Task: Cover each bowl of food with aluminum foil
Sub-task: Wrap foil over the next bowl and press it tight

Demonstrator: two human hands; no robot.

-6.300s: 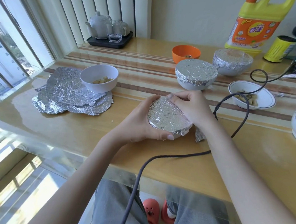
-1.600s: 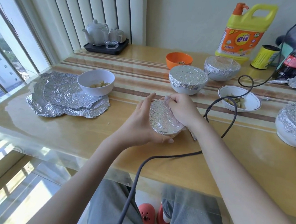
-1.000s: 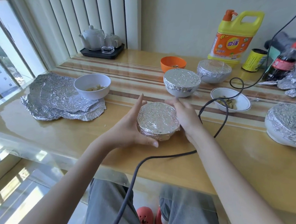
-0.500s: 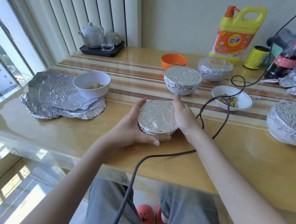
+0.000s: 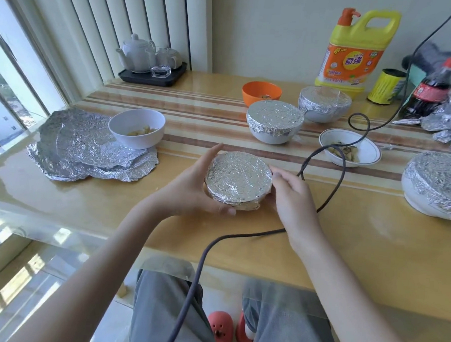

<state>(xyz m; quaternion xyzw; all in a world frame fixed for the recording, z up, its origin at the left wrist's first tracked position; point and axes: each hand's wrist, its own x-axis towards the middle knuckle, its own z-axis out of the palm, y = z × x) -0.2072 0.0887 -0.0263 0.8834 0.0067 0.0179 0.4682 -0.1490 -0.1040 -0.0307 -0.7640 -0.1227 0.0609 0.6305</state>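
**Foil-covered bowl at the near centre of the table**

The small round foil-covered bowl (image 5: 239, 179) sits upright on the glossy wooden table (image 5: 347, 231), foil face up; being round, it has no long axis. The left hand (image 5: 191, 187) cups its left side, thumb curled along the near edge. The right hand (image 5: 291, 198) rests beside its right rim, fingers loosely curled, holding nothing.

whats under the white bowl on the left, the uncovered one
The white bowl sits on the right part of a stack of crumpled foil sheets spread on the table. How many sheets there are, and anything beneath them, is hidden.
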